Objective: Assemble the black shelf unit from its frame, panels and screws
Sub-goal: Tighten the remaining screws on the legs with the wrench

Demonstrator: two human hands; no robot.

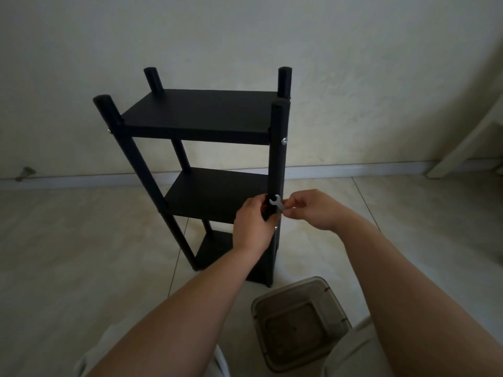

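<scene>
The black shelf unit [202, 164] stood upright on the tiled floor [81, 240] close to the wall [245, 36], and by the look of it most of the build was behind it: four round posts rose from the floor, and three panels sat between them, the top panel [198, 115], the middle panel [217, 197] and a bottom panel [215, 246] low down near the feet. A silver screw head [284, 140] showed on the near right post [278, 156] at the level of the top panel, and another small one [109, 131] on the near left post, so those joints seemed already fastened, though how tight could not be told. The work in hand was at the middle panel's near right corner. The left hand [251, 227] was wrapped round the near right post there, steadying it, while the right hand [313, 210] pinched the handle of a small silver wrench [276, 202] between thumb and fingers [289, 213], its open end set against the post where a screw presumably sat. The far-side joints and those at the bottom panel were hidden or too dark to judge, so some tightening may have remained. A translucent brown container [299, 322] sat on the floor just in front of the person's knees; whether it held spare screws could not be made out.
</scene>
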